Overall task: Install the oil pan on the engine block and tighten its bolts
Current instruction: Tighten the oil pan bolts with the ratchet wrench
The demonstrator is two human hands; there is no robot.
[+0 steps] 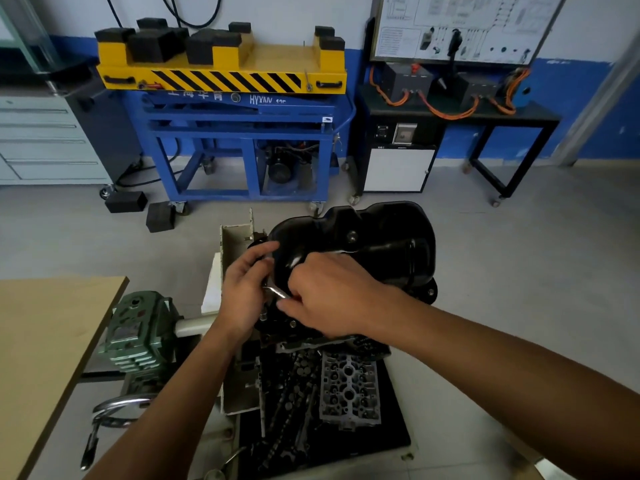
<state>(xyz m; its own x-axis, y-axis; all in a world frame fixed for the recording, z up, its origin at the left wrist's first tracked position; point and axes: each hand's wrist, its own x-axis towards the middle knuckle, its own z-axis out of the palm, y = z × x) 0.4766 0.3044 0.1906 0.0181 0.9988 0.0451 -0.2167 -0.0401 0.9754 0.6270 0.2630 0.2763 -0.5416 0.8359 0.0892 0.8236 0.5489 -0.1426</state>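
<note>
Black oil pan (381, 237) sits on top of the engine block (304, 341). Right hand (332, 292) works at the pan's near-left rim. Left hand (244, 289) is beside it, fingers bent against that rim, and I can't tell if it grips anything. Right fingers wrap a silver tool (275, 291).

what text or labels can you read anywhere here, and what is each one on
"HYXNV", white letters on the blue cart top rail; the last letters and the small digits after them are unsure.
White Chinese characters left of it on the same rail: tops hidden, not readable.
Wall board print: too small.
Green gearbox plate: blurred.
</note>
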